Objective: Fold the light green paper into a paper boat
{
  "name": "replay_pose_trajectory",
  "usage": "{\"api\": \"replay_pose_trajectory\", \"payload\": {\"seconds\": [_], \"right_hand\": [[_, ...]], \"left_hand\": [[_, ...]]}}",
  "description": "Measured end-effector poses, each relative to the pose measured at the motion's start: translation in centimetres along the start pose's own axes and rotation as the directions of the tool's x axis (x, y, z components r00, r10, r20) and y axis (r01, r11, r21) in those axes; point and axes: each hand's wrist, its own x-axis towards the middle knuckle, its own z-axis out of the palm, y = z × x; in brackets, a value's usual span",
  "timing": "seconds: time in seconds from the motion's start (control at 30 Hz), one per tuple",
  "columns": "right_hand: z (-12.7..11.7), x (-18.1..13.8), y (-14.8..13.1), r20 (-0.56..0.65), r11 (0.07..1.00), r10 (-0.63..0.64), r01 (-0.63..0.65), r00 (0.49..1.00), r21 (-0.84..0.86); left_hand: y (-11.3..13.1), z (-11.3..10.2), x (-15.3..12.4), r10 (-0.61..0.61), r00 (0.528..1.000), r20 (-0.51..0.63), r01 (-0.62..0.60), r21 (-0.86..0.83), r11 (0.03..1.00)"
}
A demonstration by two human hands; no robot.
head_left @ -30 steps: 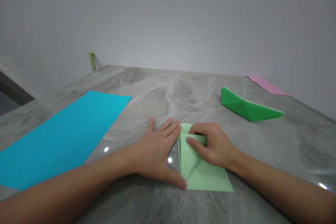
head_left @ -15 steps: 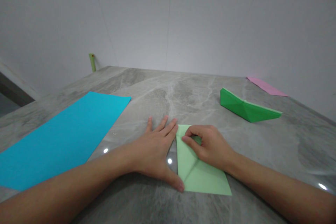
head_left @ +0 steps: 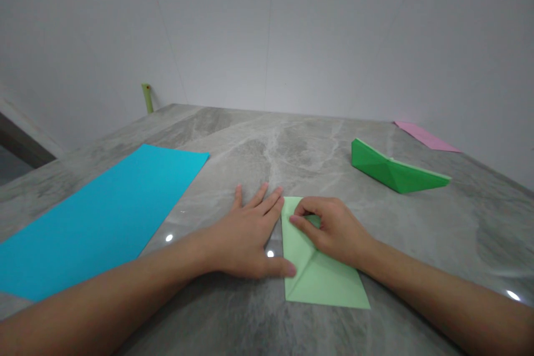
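Pale green paper (head_left: 334,286), folded, lies flat on the near part of the desk (head_left: 292,147), between the left hand (head_left: 246,239) and the right hand (head_left: 337,231). The left hand is spread wide, palm down, on the desk at the paper's left side. Its thumb tip crosses the left edge and rests on the paper, while the forefinger reaches to the far left corner; the other fingers fan out over bare desk. The right hand covers the paper's far right part, fingers curled and narrow, with thumb and forefinger tips close together on the paper near its far left side. Whether a layer is pinched between them, I cannot tell. A diagonal crease runs from the near left corner towards the right thumb.

To the left, well apart from the paper, lies a large blue sheet (head_left: 104,211), with the left forearm over its near edge. On the far right stands a darker green paper boat (head_left: 392,172). Beyond it, a pink sheet (head_left: 428,136) lies by the wall (head_left: 225,39).
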Motion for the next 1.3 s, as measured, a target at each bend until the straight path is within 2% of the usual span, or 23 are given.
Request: {"api": "replay_pose_trajectory", "payload": {"seconds": [0.83,1.1,1.3], "right_hand": [[0.1,0.1,-0.1,-0.009,1.000,0.008,-0.008,1.000,-0.009],[0.2,0.1,0.0,-0.002,1.000,0.012,-0.012,1.000,-0.006],[0.2,0.3,0.0,0.003,1.000,0.005,-0.005,1.000,-0.003]], "left_hand": [[0.1,-0.1,-0.5,-0.018,0.999,0.033,0.018,0.007,1.000],[0.4,0.3,-1.3,-0.069,0.996,-0.054,0.074,0.089,0.993],[0.6,0.5,-1.6,0.021,0.977,-0.214,0.017,0.177,0.984]]}}
